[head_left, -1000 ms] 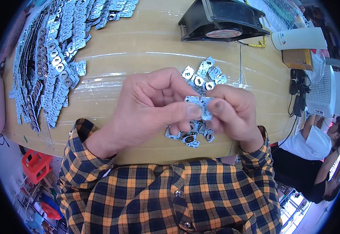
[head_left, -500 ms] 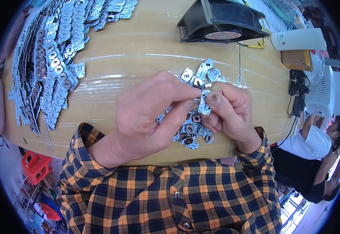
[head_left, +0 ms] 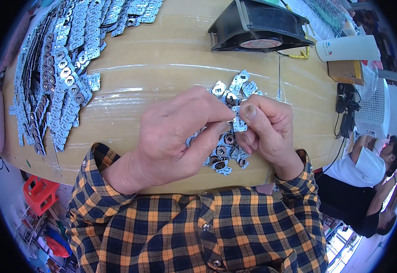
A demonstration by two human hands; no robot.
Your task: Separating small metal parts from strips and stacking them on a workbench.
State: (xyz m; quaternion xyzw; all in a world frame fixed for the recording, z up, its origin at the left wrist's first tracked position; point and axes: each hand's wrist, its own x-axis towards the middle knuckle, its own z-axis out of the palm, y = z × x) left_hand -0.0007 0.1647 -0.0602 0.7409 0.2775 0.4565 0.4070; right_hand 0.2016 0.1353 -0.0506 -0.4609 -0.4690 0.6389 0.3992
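Observation:
A small white-and-blue circuit board (head_left: 240,123) is pinched upright between the thumb and curled fingers of my right hand (head_left: 271,127). From the other side my left hand (head_left: 173,132) comes up to the board's edge, thumb and forefinger closed together. A tiny light-coloured bit shows at those fingertips, too small to name. Beneath and around both hands lies a loose pile of similar boards (head_left: 222,151), several with round coin-cell holders. Part of the pile is hidden by my hands.
Long strips of joined boards (head_left: 73,68) are heaped at the left. A black fan (head_left: 260,27) stands at the back. On the right are a white cup (head_left: 348,48), a cardboard box (head_left: 345,71), black cables (head_left: 345,109) and a white basket (head_left: 372,109). Another person (head_left: 358,168) sits beyond.
My left hand has shifted slightly to the right and its fingertips have drawn closer to the board. My right hand keeps its hold, almost unmoved.

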